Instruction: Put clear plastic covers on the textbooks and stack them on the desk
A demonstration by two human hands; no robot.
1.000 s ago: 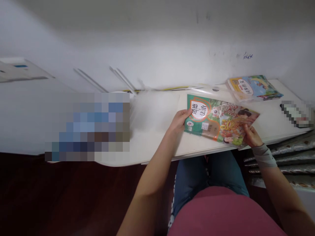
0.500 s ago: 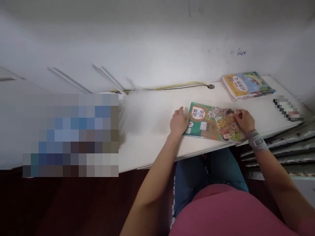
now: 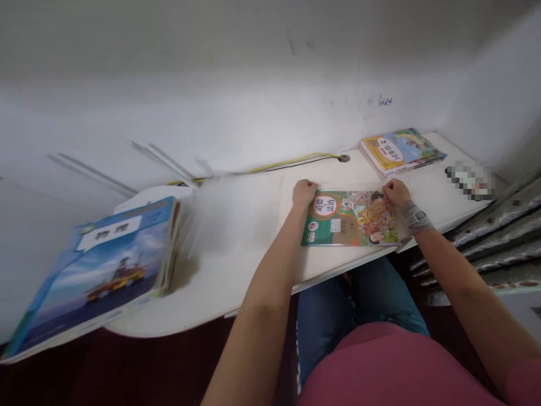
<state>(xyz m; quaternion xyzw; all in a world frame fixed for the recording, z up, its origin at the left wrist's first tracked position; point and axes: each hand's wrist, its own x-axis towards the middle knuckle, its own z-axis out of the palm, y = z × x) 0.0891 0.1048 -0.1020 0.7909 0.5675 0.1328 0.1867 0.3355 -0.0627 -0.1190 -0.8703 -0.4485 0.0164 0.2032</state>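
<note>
In the head view a green textbook with a colourful picture cover lies on the white desk before me. A clear plastic book cover extends past its right edge and upper side. My left hand is closed at the upper left corner, fingers pinched on the plastic. At the upper right corner my right hand, with a grey band on its wrist, pinches the clear cover. To the left lie more transparent plastic covers on the desk.
On the left stands a stack of books with a blue textbook on top. Another book stack lies at the back right, near a blurred-out phone-like object. A yellow cable runs along the wall into a desk hole.
My left hand has moved up from the textbook's left side to its upper corner. The textbook lies straighter now. My view has shifted left, and the blue textbook stack shows unblurred.
</note>
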